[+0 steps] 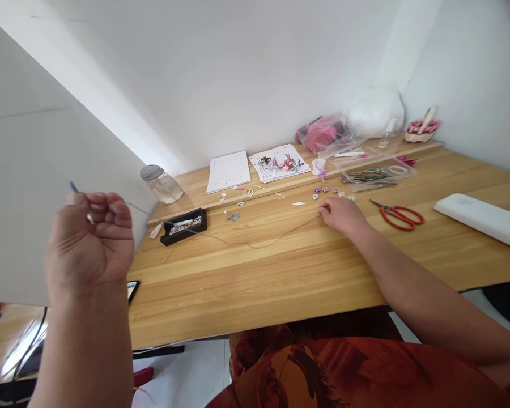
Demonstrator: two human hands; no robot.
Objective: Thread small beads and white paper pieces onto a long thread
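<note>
My left hand [97, 238] is raised at the left, above the table's edge. Its thumb and fingers are pinched on a small piece with a blue tip [73, 187]. From there a fine thread [250, 246] sags across the tabletop to the right. At its other end my right hand [338, 215] rests on the wood, fingertips closed on a small thread bobbin that is mostly hidden. Just behind that hand lie several small colored thread bobbins [325, 190]. Blue curled pieces [233, 216] and white leaf-shaped pieces [298, 203] lie on the table between my hands.
A black box [183, 226] of small bits and a lidded water jar [162, 184] stand at the left. Red-handled pliers [402, 216] and a long white case [482, 218] lie at the right. Behind are paper sheets [228, 171], a clear tray [369, 173] and a small basket [422, 127].
</note>
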